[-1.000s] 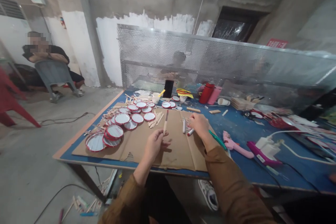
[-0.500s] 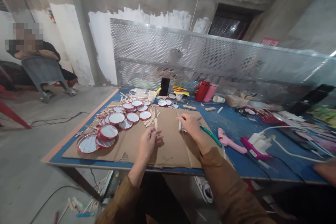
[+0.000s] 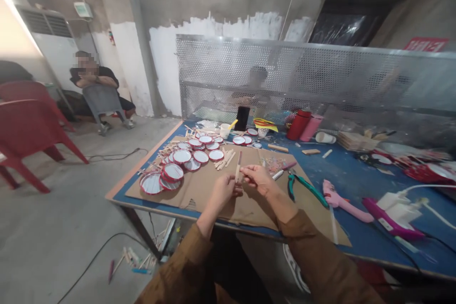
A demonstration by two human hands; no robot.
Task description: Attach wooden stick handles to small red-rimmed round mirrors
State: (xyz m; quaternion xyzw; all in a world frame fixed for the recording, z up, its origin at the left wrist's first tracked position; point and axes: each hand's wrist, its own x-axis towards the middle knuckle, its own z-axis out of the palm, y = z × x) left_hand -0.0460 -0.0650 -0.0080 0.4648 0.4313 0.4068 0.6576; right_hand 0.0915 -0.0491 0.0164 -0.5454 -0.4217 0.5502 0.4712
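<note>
Upright in my left hand [image 3: 225,192] is a flat wooden craft stick [image 3: 238,171] with a dark upper end, pinched near its lower part. My right hand [image 3: 259,179] is beside it, thumb and forefinger pinched together at the stick; whatever they hold is too small to make out. Both hands are over a cardboard sheet [image 3: 254,216]. Beyond my right hand lies a pile of small coloured loops [image 3: 272,165], with a white pen [image 3: 278,175] near it. Several loose craft sticks [image 3: 225,159] lie just past my left hand.
Red-rimmed round discs [image 3: 173,171] are heaped on the left. Green-handled pliers [image 3: 309,189], a pink glue gun [image 3: 344,202] and a purple power strip [image 3: 388,218] lie rightward. A red bottle [image 3: 298,125] stands before a perforated metal screen [image 3: 221,69]. A person [image 3: 96,78] sits far left.
My right hand has come left from the pile of small loops to the stick in my left hand. The view has turned left, and the loops and pliers show more fully.
</note>
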